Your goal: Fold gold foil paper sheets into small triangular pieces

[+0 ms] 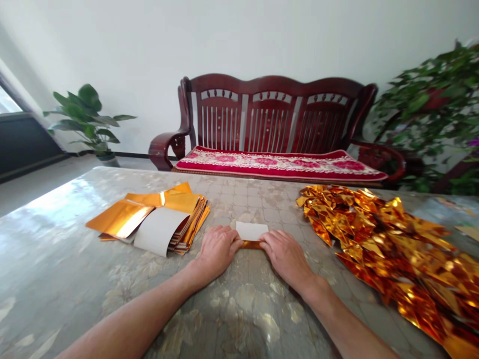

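A small sheet of gold foil paper [252, 231] lies on the table between my hands, its white back facing up. Its near edge is turned over, so a narrow gold strip shows along the front. My left hand [221, 248] pinches the left end of that strip with curled fingers. At the right end, my right hand [283, 254] grips the strip in the same way. Left of my hands sits a loose stack of gold foil sheets [123, 217], one of them curled with its pale back showing. To the right spreads a large heap of folded gold foil pieces [377, 239].
A patterned, glossy cover lies over the table [239, 309]. Beyond its far edge stands a dark red wooden bench [269, 114] with a red floral seat cover [280, 163]. Potted plants stand at left [88, 117] and right [430, 99]. Clear plastic [445, 212] rests behind the heap.
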A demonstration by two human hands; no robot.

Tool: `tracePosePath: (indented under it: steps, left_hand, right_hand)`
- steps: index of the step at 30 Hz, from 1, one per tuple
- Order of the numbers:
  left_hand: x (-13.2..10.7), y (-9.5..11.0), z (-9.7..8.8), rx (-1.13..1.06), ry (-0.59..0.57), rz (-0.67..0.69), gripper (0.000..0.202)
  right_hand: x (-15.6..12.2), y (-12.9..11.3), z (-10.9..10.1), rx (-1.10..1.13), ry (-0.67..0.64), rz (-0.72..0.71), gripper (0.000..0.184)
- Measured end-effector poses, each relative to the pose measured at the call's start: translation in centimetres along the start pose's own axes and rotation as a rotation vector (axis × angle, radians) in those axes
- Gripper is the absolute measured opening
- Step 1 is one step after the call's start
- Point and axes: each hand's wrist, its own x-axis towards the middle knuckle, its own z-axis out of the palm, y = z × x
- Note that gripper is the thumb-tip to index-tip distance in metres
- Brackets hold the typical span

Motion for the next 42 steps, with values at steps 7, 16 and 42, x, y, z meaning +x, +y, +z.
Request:
tracePosePath:
  steps: [7, 16, 42]
  left_hand:
    - [0.2, 0.1, -0.4, 0.03, -0.023, -0.019, 0.03]
    - [0.4, -0.2, -0.1, 0.048, -0.008, -0.059, 0.032]
    - [-1.5, 2.0, 0.8, 0.2, -0.088, 0.297, 0.012]
  right_hand:
    - [0.4, 0.0, 0.1, -0.014, -0.023, 0.066, 0.005]
    - [0.6, -0.2, -0.2, 0.004, -0.086, 0.131, 0.007]
    - [-0.4, -1.8, -0.6, -0.05, -0.027, -0.155, 0.011]
